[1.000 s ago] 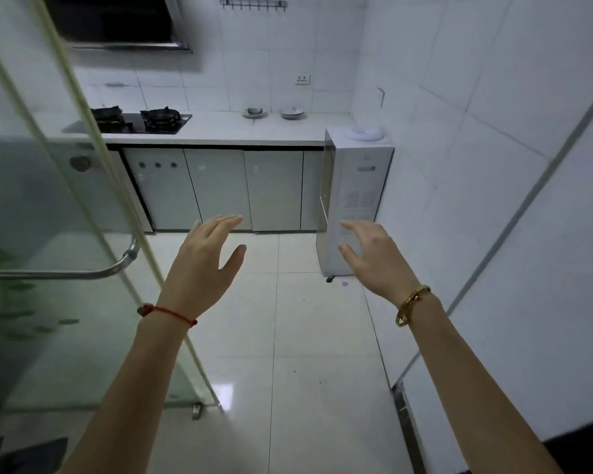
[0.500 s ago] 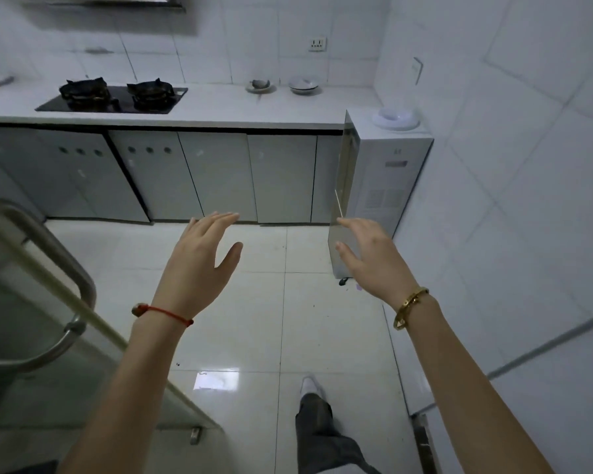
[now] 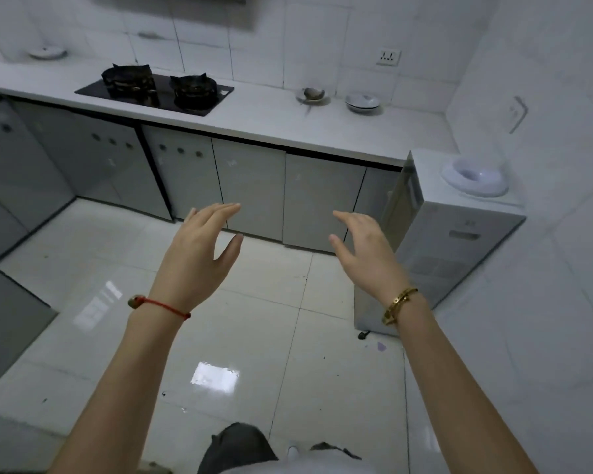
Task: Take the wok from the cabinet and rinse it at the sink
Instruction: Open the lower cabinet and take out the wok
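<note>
Grey cabinet doors (image 3: 250,186) run under a white counter (image 3: 264,119) across the far side of the kitchen, all shut. No wok and no sink show in this view. My left hand (image 3: 199,254) is held out in front of me, fingers apart, holding nothing; a red string is on its wrist. My right hand (image 3: 363,251) is also raised and spread, empty, with a gold bracelet on the wrist. Both hands hover over the floor, well short of the cabinets.
A black two-burner gas stove (image 3: 158,92) sits on the counter, with two small dishes (image 3: 362,102) to its right. A white water dispenser (image 3: 456,234) stands at the right wall. More grey cabinets (image 3: 11,186) line the left side. Glossy white tiles (image 3: 254,336) cover the floor.
The view has moved forward past the glass door, which is gone from sight. The cabinets and stove are closer and the view tilts. Both hands stay raised and spread.
</note>
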The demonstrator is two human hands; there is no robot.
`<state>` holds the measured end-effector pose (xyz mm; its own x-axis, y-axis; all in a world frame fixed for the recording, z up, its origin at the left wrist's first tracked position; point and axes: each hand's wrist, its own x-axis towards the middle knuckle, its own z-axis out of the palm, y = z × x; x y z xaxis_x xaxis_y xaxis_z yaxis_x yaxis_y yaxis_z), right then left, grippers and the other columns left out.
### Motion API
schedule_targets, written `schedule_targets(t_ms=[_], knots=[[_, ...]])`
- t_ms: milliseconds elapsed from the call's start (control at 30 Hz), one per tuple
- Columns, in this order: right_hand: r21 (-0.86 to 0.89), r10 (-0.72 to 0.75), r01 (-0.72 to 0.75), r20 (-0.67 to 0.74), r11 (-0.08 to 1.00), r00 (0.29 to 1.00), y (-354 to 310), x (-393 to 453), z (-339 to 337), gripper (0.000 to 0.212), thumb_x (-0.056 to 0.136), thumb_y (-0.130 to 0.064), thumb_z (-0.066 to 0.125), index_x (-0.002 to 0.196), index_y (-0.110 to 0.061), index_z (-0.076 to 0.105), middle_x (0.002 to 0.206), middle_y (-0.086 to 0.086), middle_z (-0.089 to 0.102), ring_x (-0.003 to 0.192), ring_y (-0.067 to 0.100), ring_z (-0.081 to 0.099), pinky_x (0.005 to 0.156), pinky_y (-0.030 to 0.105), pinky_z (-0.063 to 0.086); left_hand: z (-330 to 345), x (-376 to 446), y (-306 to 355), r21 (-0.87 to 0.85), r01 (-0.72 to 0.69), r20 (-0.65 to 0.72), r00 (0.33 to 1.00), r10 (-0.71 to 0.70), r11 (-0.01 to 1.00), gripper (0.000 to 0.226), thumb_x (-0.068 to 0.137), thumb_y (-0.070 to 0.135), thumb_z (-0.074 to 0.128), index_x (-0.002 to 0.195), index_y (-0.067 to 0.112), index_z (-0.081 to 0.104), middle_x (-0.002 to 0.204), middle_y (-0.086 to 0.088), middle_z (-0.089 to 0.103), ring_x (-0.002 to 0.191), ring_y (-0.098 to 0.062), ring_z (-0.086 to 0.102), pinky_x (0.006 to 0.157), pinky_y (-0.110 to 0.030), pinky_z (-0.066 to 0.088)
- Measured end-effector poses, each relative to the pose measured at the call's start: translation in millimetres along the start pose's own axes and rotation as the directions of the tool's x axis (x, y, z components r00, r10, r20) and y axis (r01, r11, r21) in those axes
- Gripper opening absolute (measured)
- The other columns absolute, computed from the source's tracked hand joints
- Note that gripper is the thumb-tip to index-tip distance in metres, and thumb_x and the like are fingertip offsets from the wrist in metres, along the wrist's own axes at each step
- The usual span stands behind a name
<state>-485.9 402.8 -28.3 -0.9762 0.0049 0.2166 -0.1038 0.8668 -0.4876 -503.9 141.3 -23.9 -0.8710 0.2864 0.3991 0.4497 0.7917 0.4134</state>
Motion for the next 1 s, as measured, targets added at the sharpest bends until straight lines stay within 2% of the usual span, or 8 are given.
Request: schedule_targets(t_ms=[200, 300, 433, 700, 833, 1000], knots=[[0.026, -0.050, 0.048, 0.080, 0.999, 0.996, 6.9, 99.6, 40.1, 0.045, 0.098, -0.032, 0.044, 0.140, -0.015, 0.042, 0.141, 0.001, 0.046, 0.135, 0.015, 0.035, 0.115, 0.032, 0.027, 26.1, 71.7, -49.7, 0.000, 0.094, 0.001, 0.996, -0.094, 0.996, 0.045, 0.095, 0.023, 0.055, 0.138, 0.014, 0.048, 0.136, -0.003, 0.056, 0.133, -0.021, 0.044, 0.118, -0.039, 0.023], [0.027, -0.047, 0.044, 0.096, 0.999, 0.994, 12.0, 151.7, 63.2, 0.045, 0.099, -0.031, 0.044, 0.141, -0.015, 0.041, 0.142, 0.000, 0.045, 0.136, 0.014, 0.034, 0.116, 0.032, 0.027, 41.9, 116.1, -85.8, 0.007, 0.110, 0.014, 0.994, -0.110, 0.994, 0.046, 0.095, 0.024, 0.054, 0.139, 0.015, 0.047, 0.137, -0.003, 0.055, 0.134, -0.021, 0.043, 0.119, -0.035, 0.019], [0.025, -0.034, 0.032, 0.090, 0.999, 0.995, 11.8, 231.5, 92.9, 0.045, 0.099, -0.032, 0.043, 0.141, -0.016, 0.041, 0.142, -0.001, 0.045, 0.136, 0.013, 0.034, 0.116, 0.034, 0.028, 56.5, 189.0, -142.0, 0.000, 0.089, 0.041, 0.995, -0.089, 0.996, 0.046, 0.095, 0.026, 0.052, 0.140, 0.015, 0.046, 0.138, -0.001, 0.055, 0.136, -0.019, 0.041, 0.119, -0.032, 0.015], [0.062, 0.060, -0.063, 0.039, 0.996, 0.997, -0.4, 386.5, 136.8, 0.045, 0.099, -0.030, 0.044, 0.141, -0.016, 0.041, 0.140, 0.000, 0.046, 0.136, 0.015, 0.034, 0.115, 0.034, 0.029, 72.6, 340.8, -240.7, -0.007, -0.019, 0.114, 0.993, 0.019, 1.000, 0.046, 0.094, 0.024, 0.054, 0.138, 0.014, 0.047, 0.136, -0.001, 0.056, 0.135, -0.019, 0.042, 0.120, -0.039, 0.020], [0.058, 0.125, -0.126, 0.023, 0.990, 0.992, 6.4, 435.9, 150.3, 0.044, 0.099, -0.030, 0.043, 0.141, -0.016, 0.042, 0.139, -0.001, 0.047, 0.134, 0.012, 0.035, 0.112, 0.027, 0.027, 87.6, 398.8, -269.1, -0.018, -0.049, 0.161, 0.986, 0.051, 0.999, 0.047, 0.094, 0.026, 0.053, 0.139, 0.015, 0.045, 0.138, -0.001, 0.054, 0.135, -0.018, 0.042, 0.120, -0.036, 0.018], [0.055, 0.190, -0.191, 0.017, 0.980, 0.982, 25.6, 482.4, 162.2, 0.044, 0.099, -0.030, 0.043, 0.141, -0.015, 0.042, 0.140, 0.000, 0.046, 0.134, 0.013, 0.035, 0.114, 0.029, 0.028, 113.0, 453.7, -292.9, -0.054, -0.067, 0.206, 0.975, 0.077, 0.996, 0.046, 0.095, 0.027, 0.052, 0.139, 0.015, 0.046, 0.138, 0.000, 0.054, 0.136, -0.018, 0.041, 0.120, -0.034, 0.017]])
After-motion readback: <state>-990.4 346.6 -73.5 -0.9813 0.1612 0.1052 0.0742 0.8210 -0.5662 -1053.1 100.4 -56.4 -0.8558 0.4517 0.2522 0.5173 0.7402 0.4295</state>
